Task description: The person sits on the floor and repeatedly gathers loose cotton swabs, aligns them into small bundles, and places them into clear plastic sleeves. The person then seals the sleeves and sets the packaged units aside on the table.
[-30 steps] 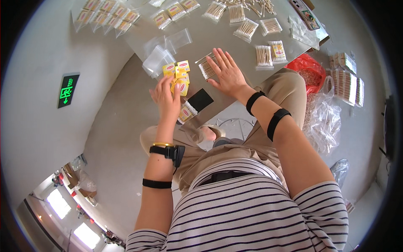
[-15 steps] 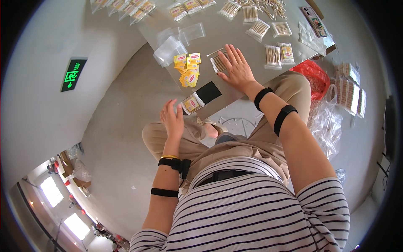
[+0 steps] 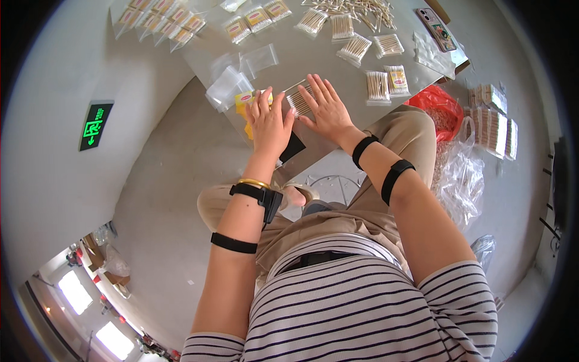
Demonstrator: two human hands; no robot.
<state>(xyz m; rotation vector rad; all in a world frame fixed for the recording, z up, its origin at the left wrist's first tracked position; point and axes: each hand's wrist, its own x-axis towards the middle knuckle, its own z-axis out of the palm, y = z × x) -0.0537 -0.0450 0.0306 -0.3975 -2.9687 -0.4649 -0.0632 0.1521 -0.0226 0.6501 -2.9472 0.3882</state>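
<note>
A flat row of cotton swabs (image 3: 299, 102) lies on the grey table between my hands, with a single swab (image 3: 295, 85) just beyond it. My right hand (image 3: 329, 110) rests at the row's right side, palm down, fingers stretched and partly over the swab ends. On the row's left, my left hand (image 3: 269, 123) is open with its fingers extended, thumb close to the swabs. It covers most of a pile of yellow cards (image 3: 243, 99). Part of a black rectangle (image 3: 294, 148) shows beside the left wrist; the swab packet near it is almost wholly hidden.
Clear plastic bags (image 3: 229, 87) lie left of the cards. Filled swab packets (image 3: 354, 48), loose swabs (image 3: 368, 9) and a phone (image 3: 436, 29) occupy the far side. More packets (image 3: 258, 19) stand at the far left. A red bag (image 3: 439, 111) sits beside my right knee.
My left hand has moved forward and right, from beside the swab packet to over the yellow cards, near the swab row. My right hand stays at the row. The view has shifted slightly.
</note>
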